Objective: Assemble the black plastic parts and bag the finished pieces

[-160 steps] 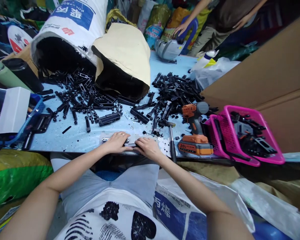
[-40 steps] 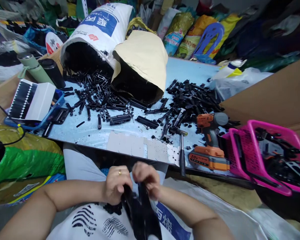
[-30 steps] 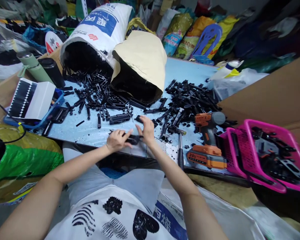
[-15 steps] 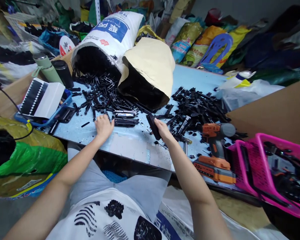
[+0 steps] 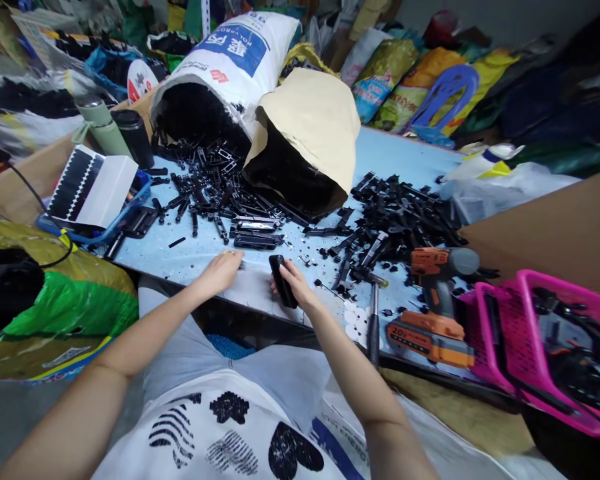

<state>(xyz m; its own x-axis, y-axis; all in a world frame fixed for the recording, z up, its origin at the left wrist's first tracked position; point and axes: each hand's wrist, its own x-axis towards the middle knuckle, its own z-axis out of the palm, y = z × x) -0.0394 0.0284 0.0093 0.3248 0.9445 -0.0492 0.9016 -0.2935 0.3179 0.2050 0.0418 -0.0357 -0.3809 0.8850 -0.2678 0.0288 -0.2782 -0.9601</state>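
My right hand [image 5: 300, 285] is wrapped round a long black plastic part [image 5: 283, 283], held tilted above the front edge of the blue table [image 5: 190, 257]. To its left, my left hand [image 5: 223, 272] has its fingertips drawn together; a small dark thing may be in them, but blur hides it. Just beyond my hands lie two finished-looking black parts side by side, one with a shiny strip [image 5: 257, 225] and one all black [image 5: 257, 240]. A heap of small black link pieces [image 5: 215, 177] spreads behind them. On the right is another heap of black parts [image 5: 400, 210].
A white sack [image 5: 240, 60] and a tan paper bag [image 5: 313, 110] lie open at the back. An orange cordless drill [image 5: 433, 307], a hammer [image 5: 374, 320] and pink baskets [image 5: 525, 333] stand right. On the left are a blue tray [image 5: 143, 190], a green flask [image 5: 103, 127] and a black cup [image 5: 133, 137].
My right hand has brought the black part left and nearer to me, uncovering the hammer. My left hand has moved right, away from the small links, towards the right hand.
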